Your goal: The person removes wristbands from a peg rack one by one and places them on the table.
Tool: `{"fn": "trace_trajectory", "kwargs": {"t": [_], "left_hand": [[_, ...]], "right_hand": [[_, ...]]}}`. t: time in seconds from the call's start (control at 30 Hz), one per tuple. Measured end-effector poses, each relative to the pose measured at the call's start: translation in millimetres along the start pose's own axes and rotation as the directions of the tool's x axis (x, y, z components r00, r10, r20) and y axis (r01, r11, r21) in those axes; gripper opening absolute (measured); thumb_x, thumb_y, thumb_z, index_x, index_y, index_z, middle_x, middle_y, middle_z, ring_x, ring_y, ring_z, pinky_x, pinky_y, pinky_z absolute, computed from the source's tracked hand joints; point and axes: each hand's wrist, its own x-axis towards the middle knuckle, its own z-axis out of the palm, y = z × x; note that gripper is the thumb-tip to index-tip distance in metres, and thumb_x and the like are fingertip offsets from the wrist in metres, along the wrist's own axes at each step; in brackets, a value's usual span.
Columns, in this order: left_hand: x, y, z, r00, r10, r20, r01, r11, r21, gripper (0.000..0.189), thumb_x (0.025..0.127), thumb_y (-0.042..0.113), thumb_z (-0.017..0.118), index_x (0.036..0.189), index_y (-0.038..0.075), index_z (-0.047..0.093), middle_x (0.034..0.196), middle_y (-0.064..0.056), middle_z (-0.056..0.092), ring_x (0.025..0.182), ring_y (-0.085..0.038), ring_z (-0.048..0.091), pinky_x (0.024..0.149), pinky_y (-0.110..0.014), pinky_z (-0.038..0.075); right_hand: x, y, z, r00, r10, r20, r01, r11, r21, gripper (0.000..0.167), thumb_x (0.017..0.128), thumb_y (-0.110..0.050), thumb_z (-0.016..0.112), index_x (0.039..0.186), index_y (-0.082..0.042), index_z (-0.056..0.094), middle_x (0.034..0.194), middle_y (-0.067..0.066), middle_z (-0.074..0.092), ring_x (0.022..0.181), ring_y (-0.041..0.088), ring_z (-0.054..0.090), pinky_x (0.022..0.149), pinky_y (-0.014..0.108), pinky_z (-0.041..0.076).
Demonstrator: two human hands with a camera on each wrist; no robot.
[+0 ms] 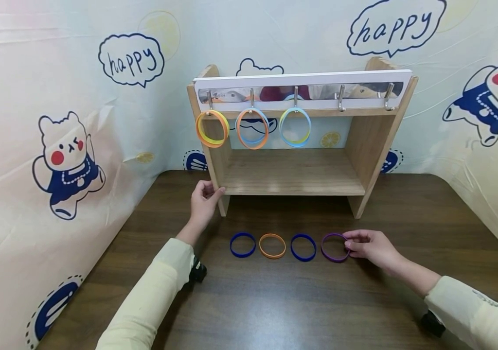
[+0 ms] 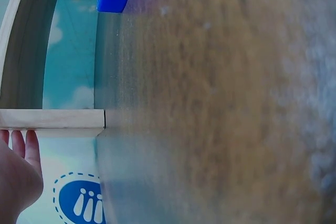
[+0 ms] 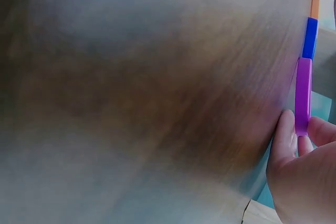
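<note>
My left hand [image 1: 203, 203] grips the lower left side panel of a wooden rack [image 1: 293, 187], thumb at its front edge. Up close in the left wrist view, the fingertips [image 2: 32, 145] touch the panel's outer face. On the table, my right hand [image 1: 373, 249] pinches the right edge of a purple silicone wristband [image 1: 335, 261]; thumb and fingers lie either side of the band [image 3: 303, 95] in the right wrist view. To its left, in a row, lie a blue wristband [image 1: 303, 259], an orange wristband [image 1: 272, 257] and another blue wristband [image 1: 242, 255].
Metal hooks line the rack's white top strip [image 1: 301, 78]. Yellow and orange bands [image 1: 212, 144] hang at the left, orange and light blue bands [image 1: 252, 147] beside them, then light blue and yellow bands [image 1: 294, 145]. The two right hooks [image 1: 342, 99] carry none. Printed cloth [image 1: 144, 121] surrounds the brown table [image 1: 275, 306].
</note>
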Motion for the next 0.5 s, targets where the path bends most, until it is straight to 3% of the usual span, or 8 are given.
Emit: {"fn": "trace_trajectory", "kwargs": {"t": [0.5], "left_hand": [[-2.0, 4.1, 0.4, 1.0, -0.013, 0.004, 0.013, 1.0, 0.007, 0.028, 0.089, 0.002, 0.068, 0.108, -0.01, 0.052, 0.105, -0.017, 0.057, 0.099, -0.032, 0.054, 0.077, -0.019, 0.051]], "right_hand": [[-0.9, 2.5, 2.6, 0.999, -0.013, -0.043, 0.011, 0.999, -0.033, 0.038, 0.093, -0.002, 0.064, 0.124, 0.016, 0.054, 0.112, 0.023, 0.063, 0.093, 0.018, 0.066, 0.079, 0.033, 0.055]]}}
